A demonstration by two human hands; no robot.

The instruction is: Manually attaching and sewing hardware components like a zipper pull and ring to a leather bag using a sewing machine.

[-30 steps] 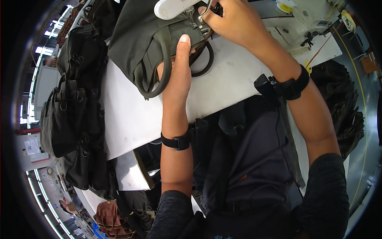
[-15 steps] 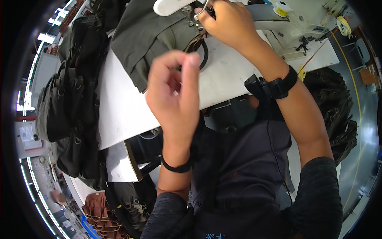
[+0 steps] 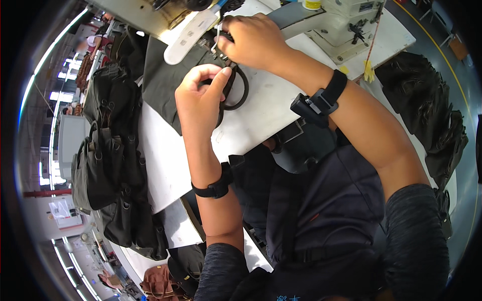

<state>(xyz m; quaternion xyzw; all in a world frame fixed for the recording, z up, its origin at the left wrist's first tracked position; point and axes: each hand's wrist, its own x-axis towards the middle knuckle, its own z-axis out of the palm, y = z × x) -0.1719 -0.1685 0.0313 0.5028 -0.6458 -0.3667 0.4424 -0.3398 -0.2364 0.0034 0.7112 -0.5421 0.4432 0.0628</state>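
Observation:
My right hand (image 3: 256, 42) is at the sewing machine's needle area, its fingers curled beside a thin, bent metal piece (image 3: 218, 37). What they grip, if anything, is hidden. Closer to me, my left hand (image 3: 200, 98) is raised over the work with thumb and forefinger brought together in a pinch; nothing I can name shows in it. Dark green fabric (image 3: 163, 75) lies under the machine head and past my left hand. A dark looped handle (image 3: 246, 93) curves out from the fabric onto the white table (image 3: 266, 115), below my right hand.
A white elongated machine part (image 3: 191, 37) sticks out over the fabric. The machine body (image 3: 346, 45) stands at the right rear. Dark bags (image 3: 113, 160) are heaped along the left, and more dark pieces (image 3: 427, 110) lie at right. A brown bag (image 3: 163, 281) sits lower left.
The view has shifted. My left hand has come down close to the handle and fabric, its thumb and forefinger still together. My right hand stays by the needle area.

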